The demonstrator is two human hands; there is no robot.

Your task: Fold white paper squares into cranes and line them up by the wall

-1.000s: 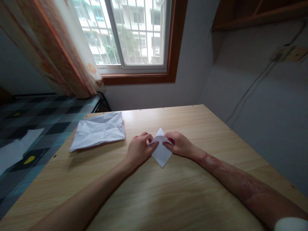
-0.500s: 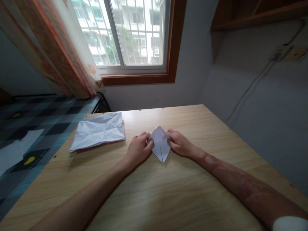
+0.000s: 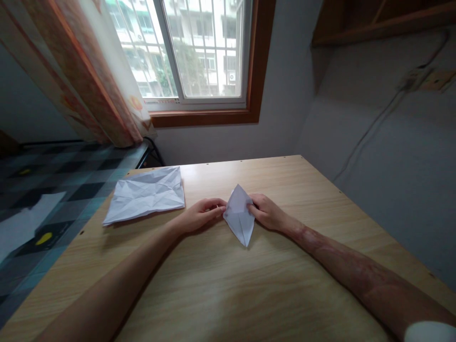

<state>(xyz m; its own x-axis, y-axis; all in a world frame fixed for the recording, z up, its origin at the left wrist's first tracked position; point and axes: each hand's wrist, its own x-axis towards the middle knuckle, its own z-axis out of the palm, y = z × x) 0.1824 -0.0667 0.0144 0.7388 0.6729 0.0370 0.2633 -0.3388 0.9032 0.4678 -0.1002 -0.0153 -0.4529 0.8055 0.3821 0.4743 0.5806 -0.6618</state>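
A small sheet of white paper [image 3: 239,213], folded into a kite shape with a crease down its lower half, is held over the middle of the table. My right hand [image 3: 267,211] grips its right edge, thumb on the near face and fingers behind. At the left corner, my left hand [image 3: 204,214] has thumb and fingertips pinched together on the paper's edge. Further left lies a creased stack of white paper [image 3: 149,194], apart from both hands.
The light wooden table [image 3: 199,294] reaches toward the wall under a window [image 3: 210,52]. On the left, a bed with a checked cover [image 3: 71,164] carries another white sheet [image 3: 24,223]. A cable [image 3: 370,130] hangs down the right wall below a wooden shelf [image 3: 384,28].
My left hand has drawn back leftward and flattened, now pinching only the paper's left corner. The folded paper has tilted slightly, its lower tip shifting right and nearer to me.
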